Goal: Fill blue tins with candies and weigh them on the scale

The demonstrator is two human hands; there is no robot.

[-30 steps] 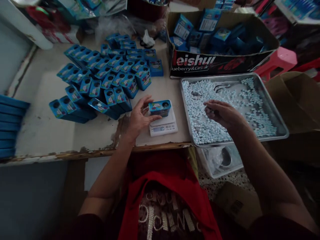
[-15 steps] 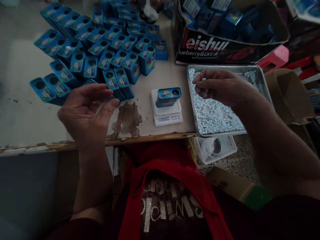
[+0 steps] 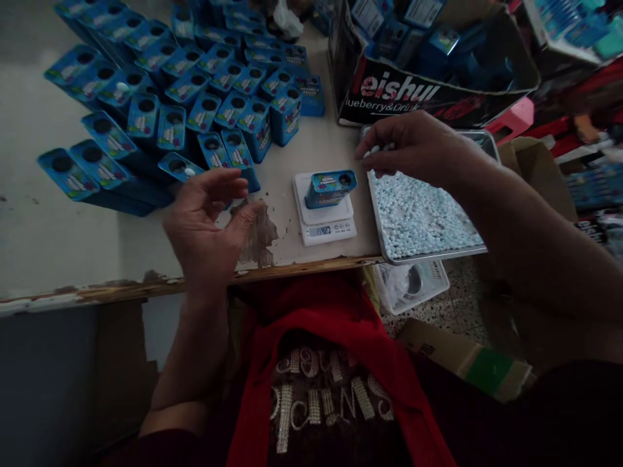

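My right hand (image 3: 403, 146) is closed on a few small white candies (image 3: 378, 150) at its fingertips, above the left edge of a metal tray (image 3: 384, 253). Pale blue and white candies (image 3: 423, 217) cover the tray's bottom. On a white digital scale (image 3: 327, 230) stands a blue tin (image 3: 329, 190) with a round dark hole in its top. My left hand (image 3: 214, 220) hangs over the table edge left of the scale, thumb and fingers apart, holding nothing. Just behind it is a blue tin (image 3: 179, 167) with a white candy on its top.
Many blue tins (image 3: 214, 110) stand in rows on the table's left and middle. A black carton (image 3: 428, 97) of more blue tins sits behind the tray. Bare worn wood (image 3: 263, 237) shows near the table edge. Below are a white plastic basket (image 3: 433, 285) and a cardboard box (image 3: 467, 357).
My left hand has moved right, closer to the scale. My right hand has shifted left and up slightly, and candies now show at its fingertips. The scale's reading has changed.
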